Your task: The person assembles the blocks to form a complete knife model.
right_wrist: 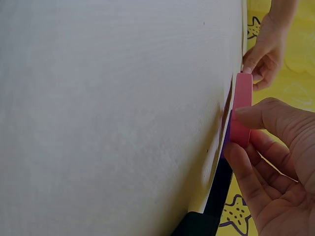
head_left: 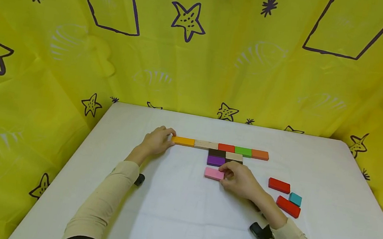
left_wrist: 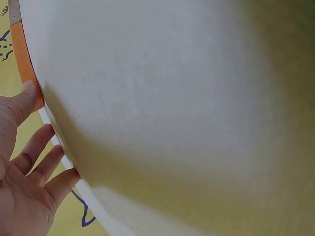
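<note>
My right hand [head_left: 240, 179] pinches a pink block [head_left: 214, 173] at its right end, between thumb and fingers. In the right wrist view the thumb lies across the pink block [right_wrist: 241, 98]. The pink block is just in front of a purple block [head_left: 216, 161]. At the left end of a long row, my left hand [head_left: 158, 140] holds the end of a yellow-orange block [head_left: 183, 141], thumb in front and a finger behind. The left wrist view shows the thumb on that orange block [left_wrist: 23, 54], other fingers spread past its end.
The row continues right with cream [head_left: 206, 145], red [head_left: 226, 148], green [head_left: 243, 151] and orange [head_left: 260, 155] blocks. Dark [head_left: 217, 153] and beige [head_left: 234, 156] blocks adjoin it. Two red blocks [head_left: 279, 185] and a teal block [head_left: 295, 199] lie right on the white table [head_left: 169, 229].
</note>
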